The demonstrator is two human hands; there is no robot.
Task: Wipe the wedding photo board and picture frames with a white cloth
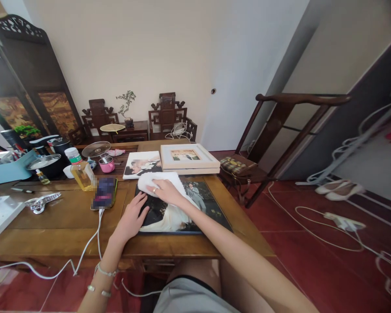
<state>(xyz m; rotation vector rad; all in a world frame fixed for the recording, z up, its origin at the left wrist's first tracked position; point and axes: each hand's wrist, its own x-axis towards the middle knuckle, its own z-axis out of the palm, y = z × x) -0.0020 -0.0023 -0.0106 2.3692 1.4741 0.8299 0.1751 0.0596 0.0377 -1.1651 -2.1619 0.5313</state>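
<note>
A large wedding photo panel [215,213] lies flat on the wooden table in front of me, showing a figure in a grey suit and a long white dress. My right hand [165,191], with a ring on one finger, presses a fluffy white cloth [172,177] onto the panel's upper left part. The cloth covers that corner and hangs over the far edge. My left hand [135,216] rests on the panel's left edge, fingers spread and holding nothing.
Behind the panel lie a white photo album [142,163] and a stacked framed photo [189,157]. To the left are a charging phone [103,193], an oil-coloured bottle [81,171], a pink cup [107,164], a blue bin [9,169] and a power strip [1,215]. A wooden chair [280,126] stands right.
</note>
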